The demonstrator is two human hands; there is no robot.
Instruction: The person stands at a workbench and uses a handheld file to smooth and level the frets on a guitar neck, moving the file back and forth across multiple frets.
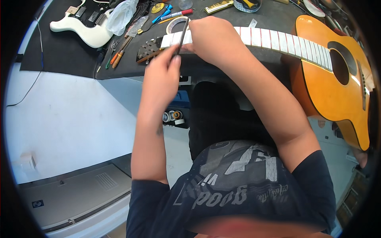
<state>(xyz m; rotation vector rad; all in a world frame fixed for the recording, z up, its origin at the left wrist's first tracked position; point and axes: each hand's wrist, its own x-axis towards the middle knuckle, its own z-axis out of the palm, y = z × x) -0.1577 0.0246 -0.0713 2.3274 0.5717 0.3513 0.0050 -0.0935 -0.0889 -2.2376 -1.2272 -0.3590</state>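
An acoustic guitar [323, 95] with an orange-yellow body lies across the bench. White tape covers its fretboard [274, 38] between the frets, and the dark headstock [149, 50] points left. Near the headstock end, a thin dark file [183, 35] stands crosswise over the neck. My left hand [163, 69] is closed round the near end of this file, slightly smeared by motion. Closed beside the file's far end, my right hand [214, 37] rests over the neck; its fingertips are hidden, so I cannot make out what they grip.
A roll of tape [171, 27] lies just behind the neck. Farther left are screwdrivers [118, 57], a plastic bag [121, 18] and a white electric guitar body [85, 29]. Markers [180, 14] and a yellow harmonica-like block [218, 6] lie at the back. Tape rolls [173, 116] sit below the bench.
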